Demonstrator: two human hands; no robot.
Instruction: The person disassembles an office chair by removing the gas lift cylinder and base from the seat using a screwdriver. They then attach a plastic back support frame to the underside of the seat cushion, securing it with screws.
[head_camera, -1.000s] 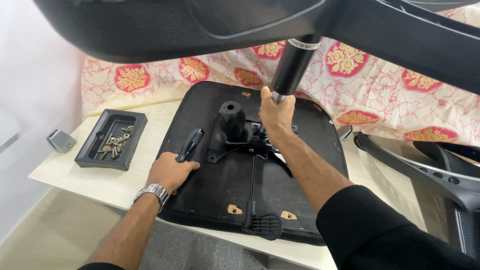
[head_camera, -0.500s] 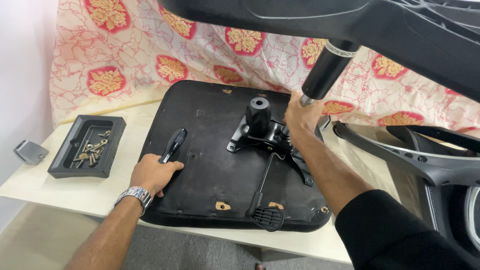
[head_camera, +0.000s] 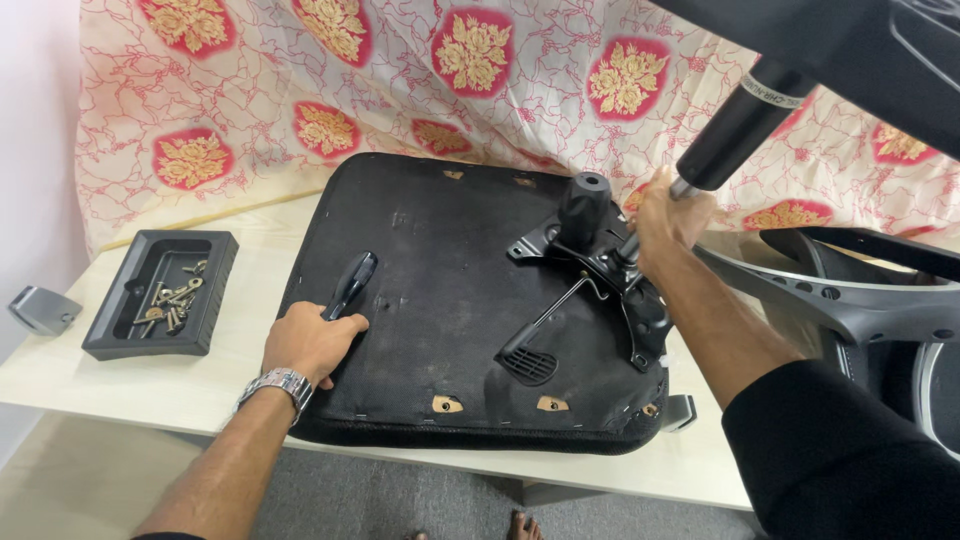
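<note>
Seat pad (head_camera: 450, 290) lies upside down on table (head_camera: 250, 250), unmoved. Left hand (head_camera: 310, 342) still grips black handle (head_camera: 350, 285); right hand (head_camera: 665, 215) stays clenched on gas cylinder (head_camera: 735, 125), now right of bracket (head_camera: 590, 255).

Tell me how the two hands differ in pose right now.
The left hand lies low on the black seat pan, fingers curled round a black tool handle; the right hand is raised beside the metal mechanism plate, gripping the thin rod under the black gas cylinder. The left wrist wears a metal watch; the right arm has a black sleeve. Both are closed on something.
</note>
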